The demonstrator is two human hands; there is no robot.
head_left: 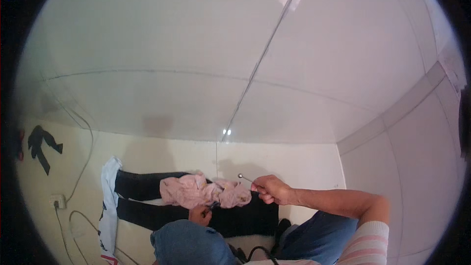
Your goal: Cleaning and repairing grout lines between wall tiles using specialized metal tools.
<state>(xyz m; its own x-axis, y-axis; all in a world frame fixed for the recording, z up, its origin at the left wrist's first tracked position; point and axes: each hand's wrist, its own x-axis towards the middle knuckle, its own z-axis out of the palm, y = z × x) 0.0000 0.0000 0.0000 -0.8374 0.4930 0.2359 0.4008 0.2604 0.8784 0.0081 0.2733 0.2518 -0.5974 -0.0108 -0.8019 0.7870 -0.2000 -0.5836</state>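
My right hand (273, 190) is closed around a thin metal rod with a small round silver tip (240, 175), which points up and to the left. A crumpled pink patterned cloth (189, 191) lies just left of this hand, on top of black trousers (147, 214) spread over the floor. At the cloth's near edge is my left hand (200, 215), partly hidden by my knee. Its fingers are curled in by a small dark thing that I cannot make out.
A white garment (109, 206) with dark and red marks lies across the trousers' left end. Cables run along the floor to a white power socket (57, 201). Black straps (43, 147) lie farther left. Pale tiled walls (162, 98) rise beyond; my jeans-clad knee (194, 243) is close in front.
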